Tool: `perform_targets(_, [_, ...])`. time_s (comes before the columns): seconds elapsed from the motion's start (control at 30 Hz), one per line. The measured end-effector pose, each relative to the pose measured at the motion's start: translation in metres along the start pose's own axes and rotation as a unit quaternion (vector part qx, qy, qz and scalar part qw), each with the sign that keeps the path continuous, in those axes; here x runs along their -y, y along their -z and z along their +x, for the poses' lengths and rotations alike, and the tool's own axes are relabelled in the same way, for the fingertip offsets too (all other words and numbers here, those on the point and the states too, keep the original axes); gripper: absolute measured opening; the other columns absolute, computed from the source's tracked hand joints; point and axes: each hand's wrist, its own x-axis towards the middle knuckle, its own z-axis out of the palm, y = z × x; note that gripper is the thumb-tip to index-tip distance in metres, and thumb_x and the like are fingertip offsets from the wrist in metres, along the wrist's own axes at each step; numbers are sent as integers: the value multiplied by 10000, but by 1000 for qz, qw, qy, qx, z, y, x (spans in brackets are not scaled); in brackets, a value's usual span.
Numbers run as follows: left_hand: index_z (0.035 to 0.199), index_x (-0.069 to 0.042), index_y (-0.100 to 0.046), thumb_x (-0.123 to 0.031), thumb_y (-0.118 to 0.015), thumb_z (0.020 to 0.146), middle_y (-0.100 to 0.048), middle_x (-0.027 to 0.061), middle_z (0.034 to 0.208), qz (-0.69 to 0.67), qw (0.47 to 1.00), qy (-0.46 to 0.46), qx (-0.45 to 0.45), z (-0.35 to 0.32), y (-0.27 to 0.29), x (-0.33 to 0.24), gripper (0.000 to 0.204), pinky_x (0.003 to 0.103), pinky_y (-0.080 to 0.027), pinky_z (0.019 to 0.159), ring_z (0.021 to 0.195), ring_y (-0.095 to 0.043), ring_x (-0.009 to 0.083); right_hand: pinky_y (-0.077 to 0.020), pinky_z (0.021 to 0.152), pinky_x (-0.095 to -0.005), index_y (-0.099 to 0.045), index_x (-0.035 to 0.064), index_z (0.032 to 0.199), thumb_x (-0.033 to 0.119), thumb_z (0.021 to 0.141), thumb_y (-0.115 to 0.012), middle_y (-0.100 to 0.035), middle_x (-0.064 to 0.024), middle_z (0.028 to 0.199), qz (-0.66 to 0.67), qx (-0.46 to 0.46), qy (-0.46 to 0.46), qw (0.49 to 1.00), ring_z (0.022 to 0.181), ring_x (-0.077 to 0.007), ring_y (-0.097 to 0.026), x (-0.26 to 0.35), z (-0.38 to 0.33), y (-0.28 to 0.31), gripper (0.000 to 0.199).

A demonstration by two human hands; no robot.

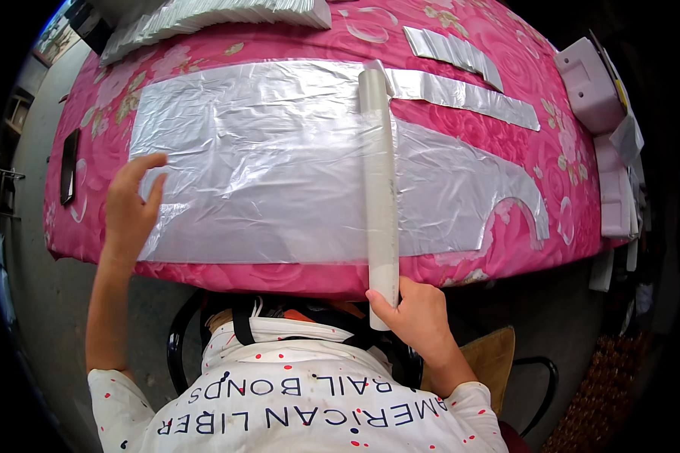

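Note:
A sheet of thin clear plastic film (pixel 264 166) lies spread over a pink flowered table cover (pixel 499 241). A long white tube (pixel 378 181) lies across the film, running from the far side to the near edge. My right hand (pixel 419 317) grips the tube's near end just past the table edge. My left hand (pixel 131 204) rests with fingers apart on the film's left end, pressing it flat. Right of the tube the film has a curved cut-out edge (pixel 521 208).
Folded film strips (pixel 453 49) and a longer strip (pixel 468 94) lie at the far right. A stack of white sheets (pixel 204 15) sits at the far edge. A dark phone (pixel 69 166) lies at the left. Pale boxes (pixel 593 83) stand at the right.

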Motion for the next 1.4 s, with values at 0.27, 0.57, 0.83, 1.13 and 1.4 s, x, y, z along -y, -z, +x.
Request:
perform_targets(0.27, [1298, 10, -391, -143, -494, 860, -311, 197, 1408, -178, 972, -126, 85, 4, -142, -148, 476, 451, -254, 1049, 1286, -318, 357, -487, 535, -407, -626, 5, 717, 491, 761, -602, -599, -173, 579, 11, 27, 0, 1000, 557, -330, -616, -1, 0, 2, 489])
perform_targets(0.57, [1345, 98, -288, -220, -372, 856, -270, 232, 1426, 5, 982, -131, 137, 4, -159, -150, 589, 470, -103, 1105, 1357, -204, 340, -486, 566, -423, -643, 2, 703, 549, 795, -562, -618, -177, 637, -7, 170, 39, 985, 603, -344, -612, -10, 23, 26, 561])
perform_targets(0.83, [1364, 85, -271, -237, -362, 854, -243, 221, 1445, 37, 978, -136, 155, 6, -160, -150, 609, 454, -80, 1112, 1373, -171, 317, -454, 509, -279, -643, -6, 718, 457, 871, -538, -586, -54, 570, 148, 136, 21, 979, 521, -135, -569, 12, 159, 59, 499])
perform_targets(1.13, [1381, 79, -231, -235, -377, 837, -190, 214, 1466, 43, 971, -129, 196, 8, -159, -149, 644, 450, -68, 1114, 1385, -125, 316, -458, 913, -396, -457, -25, 1089, 104, 860, -523, -530, -153, 1137, 818, 36, -58, 572, 1045, -260, -534, -1, 270, 51, 271])
perform_targets(1.4, [1368, 93, -242, -201, -386, 813, -193, 254, 1451, 17, 970, -132, 201, 10, -154, -151, 644, 462, -74, 1111, 1375, -135, 356, -485, 858, -425, -568, -51, 954, 64, 864, -415, -621, -164, 943, 873, -216, -14, 436, 938, -305, -592, -176, 346, 147, 212])
